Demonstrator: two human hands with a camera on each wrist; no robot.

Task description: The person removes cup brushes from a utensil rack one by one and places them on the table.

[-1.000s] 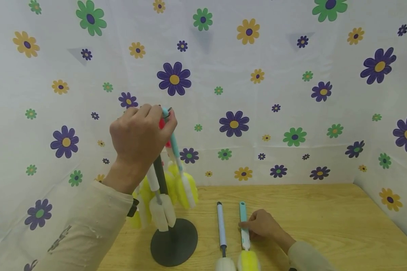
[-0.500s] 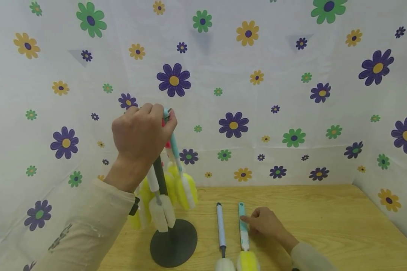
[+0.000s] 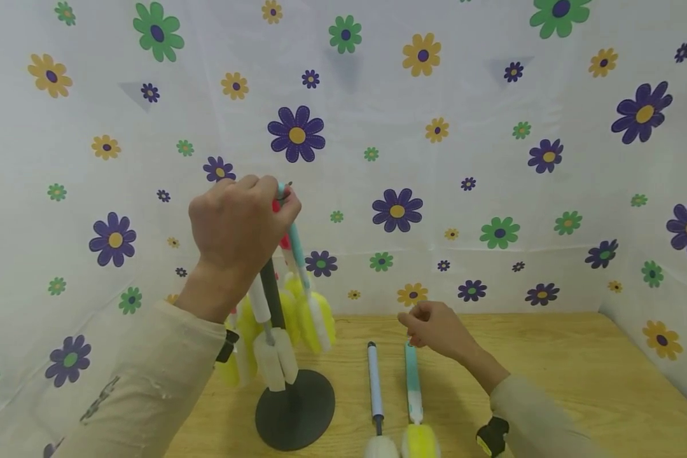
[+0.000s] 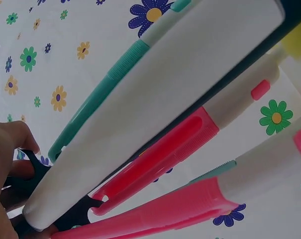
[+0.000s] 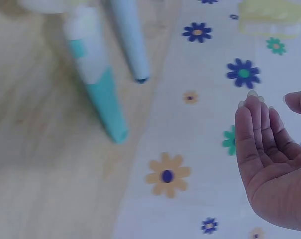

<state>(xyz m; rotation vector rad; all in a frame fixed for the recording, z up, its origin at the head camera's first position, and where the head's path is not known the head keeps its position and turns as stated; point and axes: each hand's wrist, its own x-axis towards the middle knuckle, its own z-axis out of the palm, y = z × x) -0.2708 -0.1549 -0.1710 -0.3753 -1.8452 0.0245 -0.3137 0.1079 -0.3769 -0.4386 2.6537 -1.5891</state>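
Note:
My left hand (image 3: 235, 219) grips the top of a dark stand (image 3: 295, 413), whose hooks carry several sponge bottle brushes. Among them hang a white-handled brush (image 3: 275, 359) with a white sponge and a teal-handled brush (image 3: 315, 321) with a yellow and white sponge. Pink-handled brushes (image 4: 155, 164) show in the left wrist view. Above the far end of a teal and white brush handle (image 3: 412, 375) lying on the table, my right hand (image 3: 437, 327) holds nothing; its fingers (image 5: 257, 129) are loosely bent in the right wrist view.
A pale blue-handled brush (image 3: 374, 381) lies left of the teal one, sponge ends toward me. The wooden table (image 3: 549, 381) meets a white flowered cloth (image 3: 343, 254) at the back and right.
My right hand has let go of the teal brush lying on the table and moved up and away toward the back. My left hand keeps its grip on the stand's top.

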